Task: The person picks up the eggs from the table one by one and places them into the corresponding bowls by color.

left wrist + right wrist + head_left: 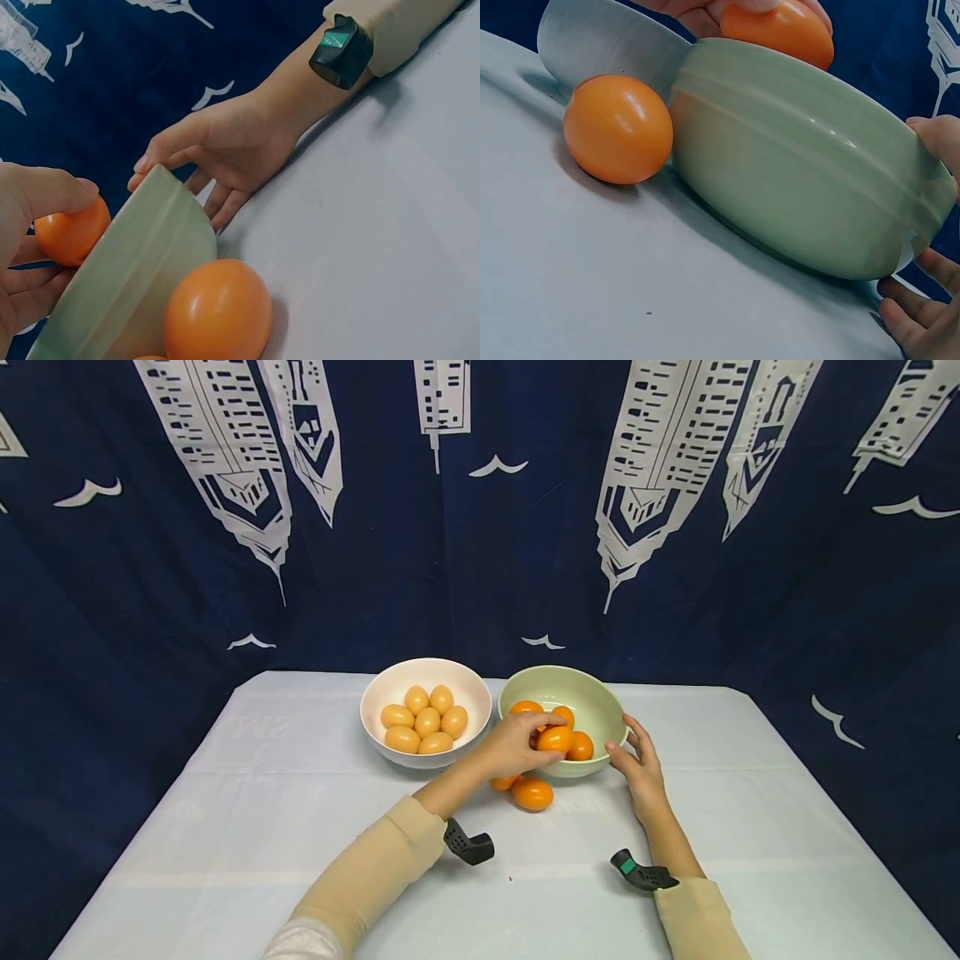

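My left hand point(517, 746) pinches an orange egg point(75, 231) between thumb and fingers, at the near rim of a green bowl point(600, 718). In the right wrist view that held egg point(780, 34) shows just above the rim. Several more orange eggs point(581, 747) lie inside the bowl. My right hand point(639, 768) grips the bowl's right side, thumb at the rim and other fingers lower along the wall. On the table in front of the bowl sits one orange egg point(532, 794), with another point(504, 783) partly hidden behind my left wrist.
Left of the green bowl stands a white bowl point(372, 727) with several light yellow-orange eggs point(427, 722) in it. Both bowls are near the back edge of the white-covered table point(247, 827). Behind hangs a dark blue cloth point(450, 568) with white building prints.
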The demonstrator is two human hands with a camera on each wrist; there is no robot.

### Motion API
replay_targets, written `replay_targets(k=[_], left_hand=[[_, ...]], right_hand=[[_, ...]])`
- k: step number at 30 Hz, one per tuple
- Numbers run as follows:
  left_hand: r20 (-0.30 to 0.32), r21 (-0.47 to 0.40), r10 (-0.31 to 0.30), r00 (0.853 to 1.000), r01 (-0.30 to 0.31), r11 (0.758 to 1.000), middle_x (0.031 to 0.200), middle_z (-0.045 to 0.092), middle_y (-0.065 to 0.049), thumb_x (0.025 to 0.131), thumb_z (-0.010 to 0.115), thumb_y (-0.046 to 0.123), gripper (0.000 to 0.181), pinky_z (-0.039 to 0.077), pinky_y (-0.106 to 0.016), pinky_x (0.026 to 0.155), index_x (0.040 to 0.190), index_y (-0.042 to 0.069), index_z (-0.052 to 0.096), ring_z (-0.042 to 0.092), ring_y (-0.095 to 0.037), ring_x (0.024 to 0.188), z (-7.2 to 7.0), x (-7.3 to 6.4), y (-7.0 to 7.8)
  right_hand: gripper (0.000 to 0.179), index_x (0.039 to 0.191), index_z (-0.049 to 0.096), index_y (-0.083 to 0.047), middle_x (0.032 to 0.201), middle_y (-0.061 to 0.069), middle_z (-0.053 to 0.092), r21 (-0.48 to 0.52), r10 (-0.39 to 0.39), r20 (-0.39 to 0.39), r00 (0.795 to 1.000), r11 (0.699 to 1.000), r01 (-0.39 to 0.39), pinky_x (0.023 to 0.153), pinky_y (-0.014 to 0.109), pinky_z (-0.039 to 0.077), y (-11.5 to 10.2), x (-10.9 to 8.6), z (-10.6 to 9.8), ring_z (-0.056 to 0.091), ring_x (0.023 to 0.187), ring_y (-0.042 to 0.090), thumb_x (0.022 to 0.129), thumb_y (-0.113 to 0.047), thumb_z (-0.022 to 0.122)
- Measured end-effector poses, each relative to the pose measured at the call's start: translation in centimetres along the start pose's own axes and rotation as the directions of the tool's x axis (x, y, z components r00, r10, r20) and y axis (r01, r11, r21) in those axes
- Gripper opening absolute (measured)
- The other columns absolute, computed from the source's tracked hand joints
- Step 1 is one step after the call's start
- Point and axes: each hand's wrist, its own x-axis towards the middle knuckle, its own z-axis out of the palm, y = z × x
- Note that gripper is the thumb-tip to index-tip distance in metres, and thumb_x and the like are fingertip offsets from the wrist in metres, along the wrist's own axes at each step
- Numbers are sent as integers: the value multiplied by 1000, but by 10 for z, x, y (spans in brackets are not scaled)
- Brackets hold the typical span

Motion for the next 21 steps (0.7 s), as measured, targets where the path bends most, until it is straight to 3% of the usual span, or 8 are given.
replay_targets(k=[6,15,21], left_hand=[[4,10,-19,1000,19,1000,117,64,-4,87,75,20,50,47,-19,84,133,8,59,59,-10,92,1,5,-5],[-7,120,-57,998,57,991,123,63,-3,88,73,22,54,41,-23,96,138,11,56,54,-13,101,5,16,-12],[10,116,-78,997,77,990,126,62,-3,89,73,22,53,41,-21,97,137,11,56,55,-11,103,6,23,-14]], right_hand=[[66,154,27,-20,155,16,27,11,3,-1,1000,1000,-3,84,13,45,0,0,0,41,125,24,97,-22,59],[65,155,26,-20,155,15,27,9,8,5,1000,1000,-8,85,14,45,-1,-1,1,42,122,19,98,-20,58],[64,154,28,-19,153,15,29,16,2,-2,1000,1000,-2,84,14,45,1,1,0,43,119,17,97,-20,59]])
